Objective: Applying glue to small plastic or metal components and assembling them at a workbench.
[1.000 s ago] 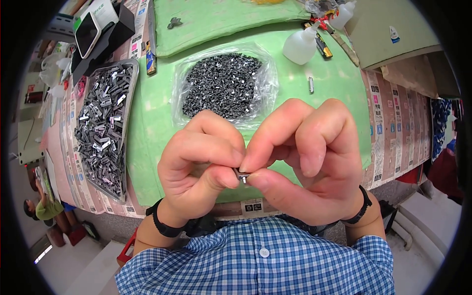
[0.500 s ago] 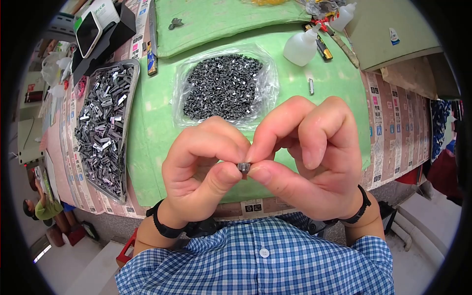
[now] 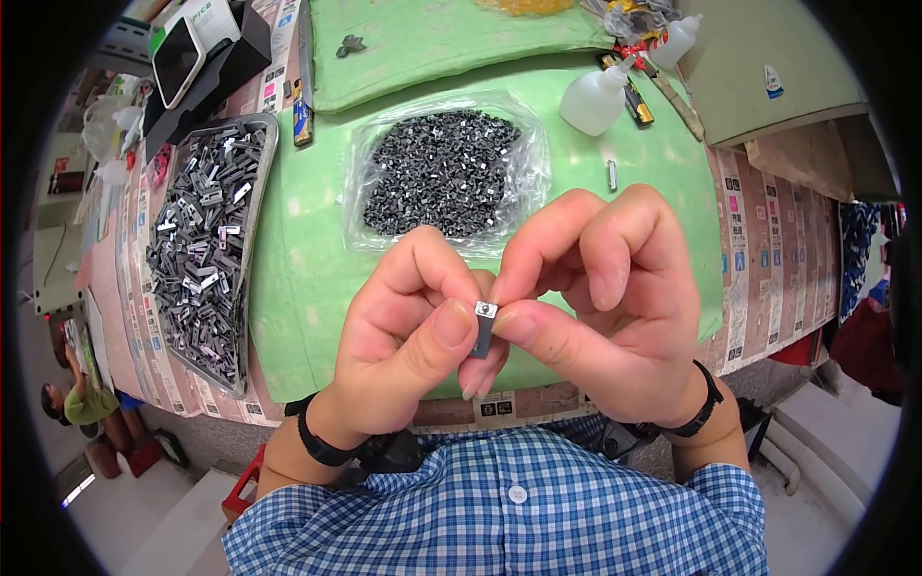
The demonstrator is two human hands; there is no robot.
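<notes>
A small dark grey block-shaped part [image 3: 483, 338] with a shiny metal end at its top is held upright between my hands. My left hand [image 3: 408, 336] is closed on its left side, thumb on the near face and fingers behind. My right hand [image 3: 615, 307] pinches around the shiny upper end with thumb and forefinger, its other fingers curled. Beyond my hands, a clear plastic bag [image 3: 534, 154] lies spread with a heap of tiny black and silver pieces [image 3: 442, 173] on it. To the left, a tray [image 3: 257, 192] holds many longer grey pieces [image 3: 204, 259].
A green cloth [image 3: 307, 317] covers the table. Toward the back right stand a white squeeze bottle [image 3: 594, 99] and a yellow-black cutter knife [image 3: 636, 104]. One loose piece [image 3: 611, 175] lies nearer. A phone [image 3: 179, 63] leans at the back left; a person [image 3: 86, 403] is farther left.
The held part has turned, so its long grey body and shiny end now show. My left thumb has shifted up and right, and my left fingers now show beneath the part.
</notes>
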